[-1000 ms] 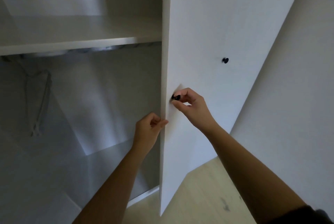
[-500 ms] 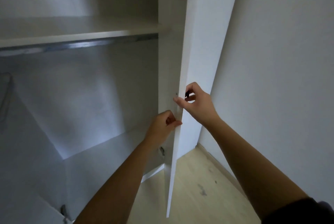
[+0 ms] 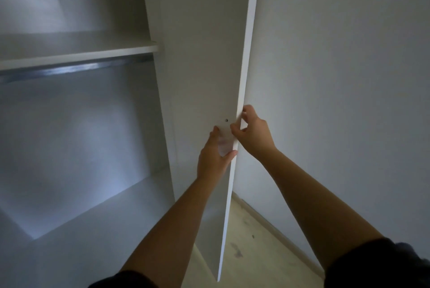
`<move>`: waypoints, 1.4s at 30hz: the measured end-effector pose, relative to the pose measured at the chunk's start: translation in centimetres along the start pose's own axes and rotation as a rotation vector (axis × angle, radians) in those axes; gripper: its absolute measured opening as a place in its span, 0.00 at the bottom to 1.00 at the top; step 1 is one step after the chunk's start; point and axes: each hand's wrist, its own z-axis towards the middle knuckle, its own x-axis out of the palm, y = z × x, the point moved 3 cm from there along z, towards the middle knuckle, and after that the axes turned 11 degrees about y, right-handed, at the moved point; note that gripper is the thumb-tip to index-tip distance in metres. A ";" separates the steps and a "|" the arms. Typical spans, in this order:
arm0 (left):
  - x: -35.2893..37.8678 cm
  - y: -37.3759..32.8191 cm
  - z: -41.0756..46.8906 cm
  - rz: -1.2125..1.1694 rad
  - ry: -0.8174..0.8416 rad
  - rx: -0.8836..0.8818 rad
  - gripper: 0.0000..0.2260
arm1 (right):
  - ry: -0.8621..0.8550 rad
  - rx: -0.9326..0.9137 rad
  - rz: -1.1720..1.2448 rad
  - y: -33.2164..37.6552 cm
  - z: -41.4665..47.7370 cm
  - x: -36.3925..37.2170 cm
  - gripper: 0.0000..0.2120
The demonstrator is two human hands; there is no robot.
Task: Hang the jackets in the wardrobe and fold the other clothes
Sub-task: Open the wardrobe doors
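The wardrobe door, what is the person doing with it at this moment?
A person holds the wardrobe door, which stands wide open, edge toward the camera. The left hand lies against its inner face, and the right hand grips its free edge from the outer side; the knob there is hidden. Inside, the shelf and the hanging rail show, but no jacket or other clothes are in view.
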 end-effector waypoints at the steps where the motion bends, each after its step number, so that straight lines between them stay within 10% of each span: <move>1: 0.6 -0.2 0.5 0.018 0.003 -0.002 0.37 | 0.015 0.016 -0.008 -0.6 0.4 -0.5 0.09; 26: 6.0 0.4 6.0 0.038 -0.044 0.112 0.42 | 0.107 0.109 0.138 -6.7 2.9 -3.6 0.18; 34: 10.5 -3.6 -3.2 -0.294 -0.046 0.125 0.29 | -0.105 0.364 0.358 -12.4 -12.6 -6.0 0.18; 42: 27.0 -13.7 -21.0 -0.416 0.407 0.155 0.20 | -0.488 0.642 0.423 -18.1 -37.5 -14.7 0.10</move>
